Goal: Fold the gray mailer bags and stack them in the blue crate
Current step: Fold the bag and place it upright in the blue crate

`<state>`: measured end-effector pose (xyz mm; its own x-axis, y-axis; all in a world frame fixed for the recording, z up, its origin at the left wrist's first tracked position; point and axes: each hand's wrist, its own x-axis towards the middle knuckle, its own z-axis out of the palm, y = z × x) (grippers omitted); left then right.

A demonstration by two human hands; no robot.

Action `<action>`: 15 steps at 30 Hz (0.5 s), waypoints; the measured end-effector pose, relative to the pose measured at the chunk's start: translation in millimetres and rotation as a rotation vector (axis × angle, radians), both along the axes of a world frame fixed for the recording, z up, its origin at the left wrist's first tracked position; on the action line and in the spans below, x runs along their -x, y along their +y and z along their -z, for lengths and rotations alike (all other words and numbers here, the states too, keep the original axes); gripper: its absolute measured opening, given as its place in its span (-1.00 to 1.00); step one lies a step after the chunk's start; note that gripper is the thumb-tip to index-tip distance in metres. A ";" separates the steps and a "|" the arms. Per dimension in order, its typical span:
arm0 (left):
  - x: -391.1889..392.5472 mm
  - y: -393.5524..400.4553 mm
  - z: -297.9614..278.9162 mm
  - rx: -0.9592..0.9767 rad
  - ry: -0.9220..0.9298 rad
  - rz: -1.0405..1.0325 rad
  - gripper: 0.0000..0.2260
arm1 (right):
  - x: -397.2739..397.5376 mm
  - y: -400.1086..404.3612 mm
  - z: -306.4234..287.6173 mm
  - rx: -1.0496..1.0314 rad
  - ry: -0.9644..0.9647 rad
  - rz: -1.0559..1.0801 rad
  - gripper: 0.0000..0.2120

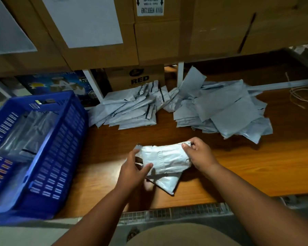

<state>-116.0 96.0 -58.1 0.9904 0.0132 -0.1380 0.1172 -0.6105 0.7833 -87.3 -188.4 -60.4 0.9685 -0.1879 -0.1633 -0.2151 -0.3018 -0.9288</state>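
Both hands grasp gray mailer bag mid-frame: left hand pinching its left edge, right hand its upper-right corner.

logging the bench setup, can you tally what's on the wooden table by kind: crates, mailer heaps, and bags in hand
Blue slotted plastic crate: 1
Loose heaps of gray plastic mailer bags: 2, a left heap and a right heap
Gray mailer bag being folded, held by the left hand and right hand: 1
Total: 4
Bags within each heap overlap too much to count.
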 end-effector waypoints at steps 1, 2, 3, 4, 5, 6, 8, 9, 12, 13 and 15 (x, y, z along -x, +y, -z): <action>12.1 -2.2 4.2 -0.087 -0.033 0.025 -0.37 | 3.7 -2.2 4.7 0.014 0.023 -0.010 -0.84; 23.6 -4.4 7.1 -0.170 -0.069 0.066 -0.39 | 6.8 -3.8 9.2 0.020 0.048 -0.016 -0.83; 33.6 -6.6 8.3 -0.253 -0.119 0.120 -0.45 | 9.3 -5.4 13.7 0.009 0.068 -0.018 -0.81; 40.3 -7.4 11.4 -0.352 -0.173 0.182 -0.53 | 10.5 -6.0 17.2 -0.009 0.079 -0.014 -0.80; 44.4 -7.9 13.7 -0.457 -0.211 0.240 -0.56 | 11.9 -6.0 17.0 -0.027 0.089 -0.007 -0.81; 45.5 -7.6 16.5 -0.550 -0.228 0.279 -0.54 | 12.7 -5.4 14.2 -0.045 0.095 0.003 -0.84; 38.4 -6.8 22.6 -0.672 -0.217 0.313 -0.38 | 11.7 -7.2 10.5 -0.076 0.094 0.039 -0.88; 31.4 -8.0 22.1 -0.704 -0.206 0.311 -0.31 | 10.6 -8.6 7.6 -0.078 0.082 0.065 -0.89; 2.2 -17.7 19.0 -0.744 -0.193 0.295 -0.29 | 5.1 -16.3 5.1 -0.092 0.031 0.157 -0.90; -8.4 -23.0 16.8 -0.760 -0.190 0.283 -0.29 | 4.3 -18.4 2.9 -0.105 0.026 0.185 -0.90; -30.7 -33.9 15.2 -0.784 -0.161 0.254 -0.30 | 4.0 -21.2 -1.7 -0.125 0.023 0.234 -0.89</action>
<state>-85.3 62.1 -73.2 0.9830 -0.1796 -0.0385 -0.1741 -0.9778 0.1162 -91.3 -209.6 -58.7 0.8970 -0.3828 -0.2209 -0.2871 -0.1248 -0.9497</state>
